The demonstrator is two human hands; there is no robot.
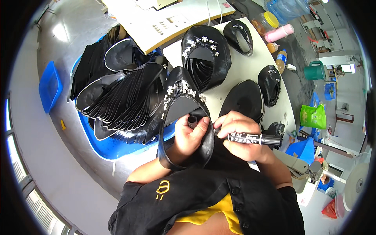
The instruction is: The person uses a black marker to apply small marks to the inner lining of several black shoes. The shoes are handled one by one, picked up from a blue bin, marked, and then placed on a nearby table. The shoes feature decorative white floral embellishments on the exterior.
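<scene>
My left hand (188, 137) reaches through the opening of a black shoe upper (208, 143) trimmed with white flowers. Its fingers are closed round the upper's edge, and a dark marker cap (192, 121) stands up between thumb and fingers. A black marker pen (270, 139) lies in the grip of my right hand (241, 131), its rear end pointing right. The pen's tip is at the right edge of the upper, mostly hidden by my fingers; whether it touches cannot be made out. Just beyond my right hand is a plain black oval piece (243, 100) on the white table.
A stack of black uppers (125, 98) fills a blue tray (111, 152) on the left. More flowered uppers (211, 41) lie on the white table (231, 78). Behind stands a sewing machine table (137, 23). Bottles and jars (279, 33) stand at the far right; another blue tray (51, 86) is far left.
</scene>
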